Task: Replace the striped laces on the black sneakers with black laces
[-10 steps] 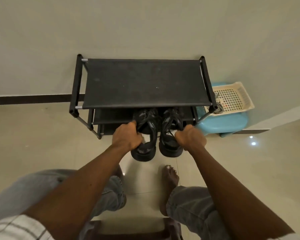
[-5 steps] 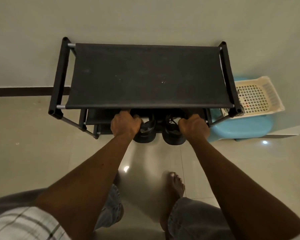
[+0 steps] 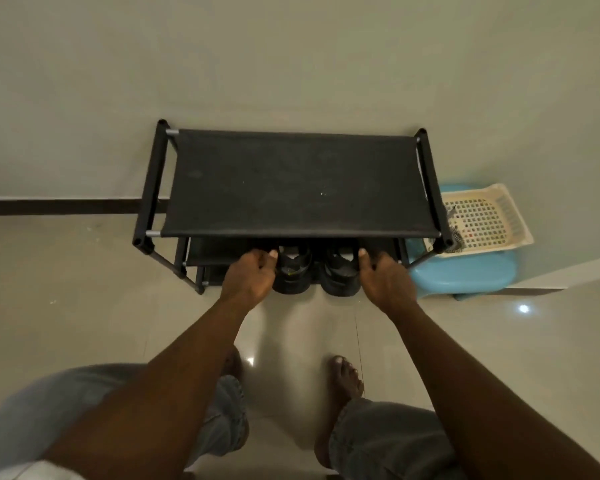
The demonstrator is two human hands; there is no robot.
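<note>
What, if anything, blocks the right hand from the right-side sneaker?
Probably nothing. The right hand sits right beside the sneaker, thumb by its side, and the sneaker's near end sticks out past the top shelf. Only its far end is tucked under that shelf.

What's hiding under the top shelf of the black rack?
Two black sneakers sit side by side on a lower shelf, with their near ends poking out. The top shelf covers their far ends and most of the lower shelf, so anything further back is hidden.

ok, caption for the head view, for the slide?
Left hand and right hand flank two black sneakers tucked under the top shelf of a black shoe rack.
</note>
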